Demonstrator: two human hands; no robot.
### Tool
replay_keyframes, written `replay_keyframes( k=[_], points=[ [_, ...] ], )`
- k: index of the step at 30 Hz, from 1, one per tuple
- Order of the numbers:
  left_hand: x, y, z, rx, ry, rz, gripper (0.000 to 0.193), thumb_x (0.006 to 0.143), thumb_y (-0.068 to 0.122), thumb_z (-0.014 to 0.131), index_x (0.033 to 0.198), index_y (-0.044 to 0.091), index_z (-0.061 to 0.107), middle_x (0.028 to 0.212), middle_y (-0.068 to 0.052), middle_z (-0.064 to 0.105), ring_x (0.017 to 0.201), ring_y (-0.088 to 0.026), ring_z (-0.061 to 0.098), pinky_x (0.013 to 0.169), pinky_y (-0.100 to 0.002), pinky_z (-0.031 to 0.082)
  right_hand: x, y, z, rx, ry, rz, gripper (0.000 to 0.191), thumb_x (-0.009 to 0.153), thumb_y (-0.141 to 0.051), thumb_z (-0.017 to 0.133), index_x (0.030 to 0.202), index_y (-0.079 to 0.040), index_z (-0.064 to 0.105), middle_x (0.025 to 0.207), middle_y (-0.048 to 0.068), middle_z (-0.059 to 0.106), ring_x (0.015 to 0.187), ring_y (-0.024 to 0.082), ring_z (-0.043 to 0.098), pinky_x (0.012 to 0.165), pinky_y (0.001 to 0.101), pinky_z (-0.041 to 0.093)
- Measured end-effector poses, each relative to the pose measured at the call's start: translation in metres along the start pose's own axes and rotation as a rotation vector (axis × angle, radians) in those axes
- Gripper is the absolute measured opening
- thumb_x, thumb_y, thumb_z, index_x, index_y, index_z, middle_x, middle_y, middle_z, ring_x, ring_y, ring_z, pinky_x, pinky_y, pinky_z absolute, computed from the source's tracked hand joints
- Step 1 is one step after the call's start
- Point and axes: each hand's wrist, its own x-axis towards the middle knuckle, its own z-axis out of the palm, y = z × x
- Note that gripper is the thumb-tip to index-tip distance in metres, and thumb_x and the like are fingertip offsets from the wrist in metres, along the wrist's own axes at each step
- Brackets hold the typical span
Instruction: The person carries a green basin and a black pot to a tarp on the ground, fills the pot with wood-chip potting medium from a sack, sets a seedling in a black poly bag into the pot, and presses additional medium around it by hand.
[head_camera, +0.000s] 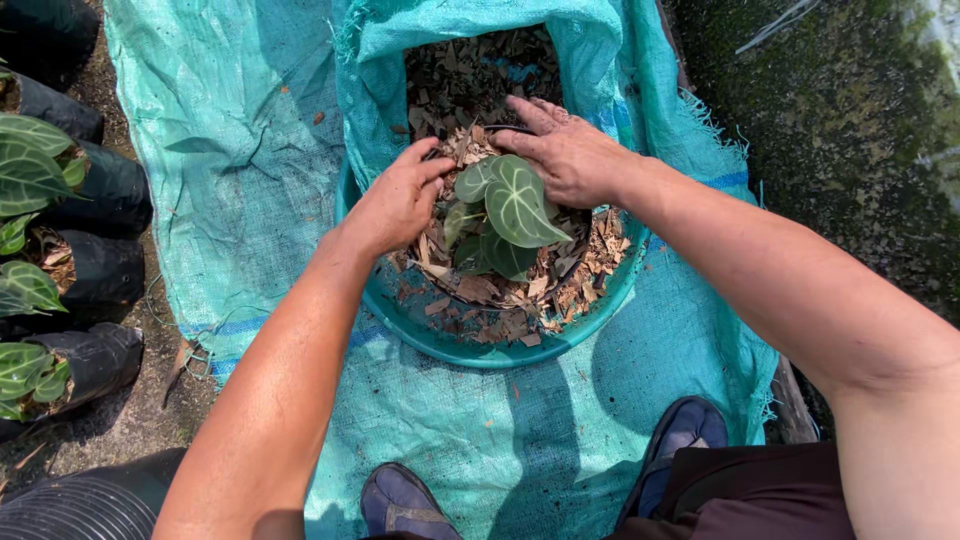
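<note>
Crouching over a teal basin (430, 335), the person cups dry bark chips (560, 275) around a small veined-leaf plant (515, 205), left hand (395, 200) loosely curled, right hand (565, 150) spread flat. Pressing too hard could snap a stem. Beyond, the woven sack (600, 60) holds more chips.

A small plant (505, 210) stands in a basin (480, 345) filled with bark chips (490, 290), between the left hand (400, 200) and the right hand (565, 155), both of which rest on the chips beside it. An open sack (600, 60) of chips lies just beyond the hands, its mouth over the basin's far rim. Basin and sack lie on a woven sheet (250, 150). Well left of the left hand stands a row of potted plants (60, 250) in bags. Two shoes (400, 500) rest on the sheet, nearer than the hands.
</note>
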Motion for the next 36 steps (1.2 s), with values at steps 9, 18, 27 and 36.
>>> replay_keyframes(
  k=[9, 18, 27, 36],
  points=[
    [0.012, 0.018, -0.002, 0.21, -0.32, -0.36, 0.034, 0.102, 0.02, 0.048, 0.13, 0.018, 0.068, 0.14, -0.025, 0.05, 0.117, -0.046, 0.06, 0.101, -0.051, 0.048, 0.014, -0.014, -0.007, -0.306, -0.336, 0.136, 0.074, 0.081, -0.042, 0.072, 0.15, -0.032, 0.048, 0.167, 0.016, 0.01, 0.151, 0.046, 0.014, 0.115, 0.0672, 0.025],
    [-0.047, 0.004, -0.009, -0.225, 0.0, -0.035, 0.038, 0.098, 0.013, 0.058, 0.135, 0.011, 0.066, 0.141, -0.025, 0.047, 0.119, -0.04, 0.059, 0.096, -0.047, 0.05, -0.036, -0.032, -0.002, 0.039, 0.217, -0.087, 0.039, 0.098, -0.015, 0.065, 0.136, -0.013, 0.064, 0.161, 0.023, 0.045, 0.149, 0.042, 0.041, 0.124, 0.0513, 0.037],
    [-0.124, 0.044, 0.004, 0.357, 0.043, 0.254, 0.042, 0.08, 0.027, 0.075, 0.113, 0.002, 0.072, 0.125, -0.013, 0.065, 0.135, -0.036, 0.051, 0.114, -0.062, 0.032, -0.097, -0.048, -0.002, -0.341, 0.032, -0.147, 0.045, 0.093, -0.031, 0.061, 0.13, -0.007, 0.064, 0.144, 0.011, 0.059, 0.137, 0.029, 0.051, 0.118, 0.0597, 0.028],
    [-0.138, 0.058, 0.015, 0.471, 0.013, 0.278, 0.067, 0.077, 0.05, 0.078, 0.122, 0.001, 0.067, 0.131, -0.014, 0.061, 0.134, -0.034, 0.049, 0.114, -0.078, 0.013, -0.116, -0.047, -0.003, -0.314, 0.057, -0.229, 0.046, 0.093, -0.035, 0.059, 0.13, -0.01, 0.065, 0.145, 0.01, 0.058, 0.139, 0.03, 0.049, 0.119, 0.0628, 0.019]
  ],
)
